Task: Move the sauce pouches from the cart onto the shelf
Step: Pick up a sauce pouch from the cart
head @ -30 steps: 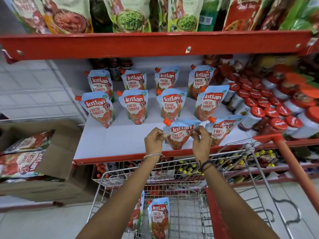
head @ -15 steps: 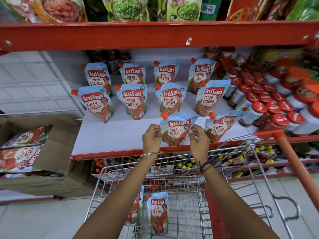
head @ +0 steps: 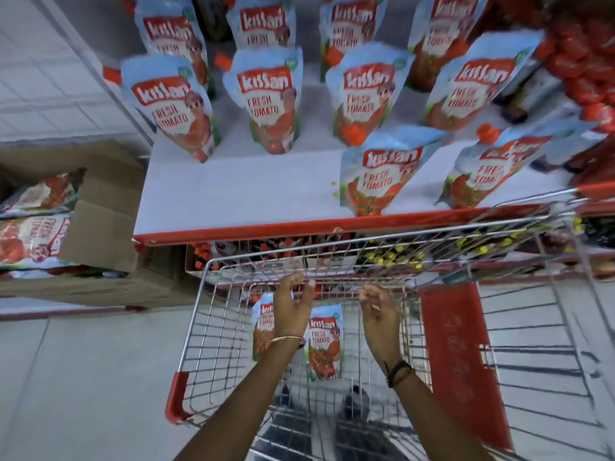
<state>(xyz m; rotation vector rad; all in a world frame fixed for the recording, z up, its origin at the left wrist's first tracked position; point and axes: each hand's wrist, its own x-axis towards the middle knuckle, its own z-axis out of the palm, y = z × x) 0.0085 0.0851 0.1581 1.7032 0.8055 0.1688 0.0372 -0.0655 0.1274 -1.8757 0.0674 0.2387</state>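
Several blue and red tomato sauce pouches stand in rows on the white shelf (head: 239, 191). The nearest pouch (head: 376, 174) stands upright by the shelf's red front edge. Two pouches remain in the wire cart (head: 199, 314): one (head: 324, 342) lies face up between my hands, the other (head: 261, 327) is partly hidden behind my left hand. My left hand (head: 293, 307) hovers inside the cart above that pouch, fingers loosely curled, holding nothing. My right hand (head: 379, 311) is also inside the cart, fingers curled and empty.
A cardboard box (head: 100, 227) with other pouches stands on the floor to the left. Red-capped bottles (head: 585, 71) crowd the shelf's right end. The cart's red child-seat flap (head: 456, 361) is to the right of my hands. A lower shelf holds small bottles.
Both hands let go of the pouch at the shelf's front edge and dropped down into the cart. The camera tilted down, so the upper shelf has left the view.
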